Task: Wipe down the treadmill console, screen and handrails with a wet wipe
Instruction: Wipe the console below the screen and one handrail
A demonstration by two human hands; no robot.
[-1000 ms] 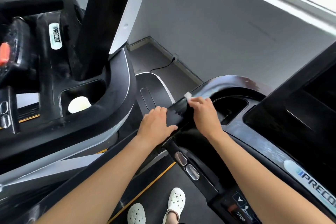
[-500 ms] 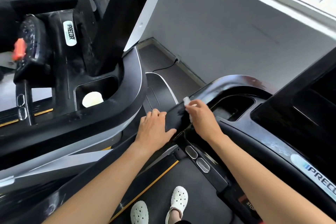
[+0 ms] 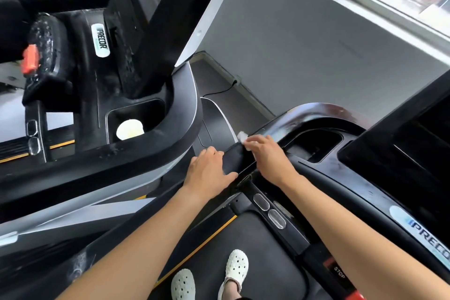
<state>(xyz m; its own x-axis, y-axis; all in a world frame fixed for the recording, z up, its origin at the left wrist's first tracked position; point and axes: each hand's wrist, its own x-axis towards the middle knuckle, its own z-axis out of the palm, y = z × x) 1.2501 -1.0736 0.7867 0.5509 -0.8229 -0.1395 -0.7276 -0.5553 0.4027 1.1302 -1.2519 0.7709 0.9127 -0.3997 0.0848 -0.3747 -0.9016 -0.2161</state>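
Note:
My right hand (image 3: 269, 158) presses a small white wet wipe (image 3: 242, 136) onto the glossy black left handrail (image 3: 289, 122) of the treadmill I stand on; most of the wipe is hidden under the fingers. My left hand (image 3: 209, 170) rests flat on the same rail just left of it, fingers over the outer edge. The console's cup recess (image 3: 319, 143) lies right of my right hand. The dark screen (image 3: 414, 153) rises at the far right. A black crossbar (image 3: 272, 217) with two oval sensors runs below my hands.
A second treadmill (image 3: 121, 153) stands close on the left, with a white object (image 3: 130, 129) in its cup recess and a red stop clip (image 3: 30, 59). A grey wall and a floor cable (image 3: 219, 91) lie ahead. My white clogs (image 3: 209, 275) stand on the belt.
The view has swung to the right and the left treadmill takes up more of the frame. My right hand and the wipe have slid slightly up the rail; my left hand stays put.

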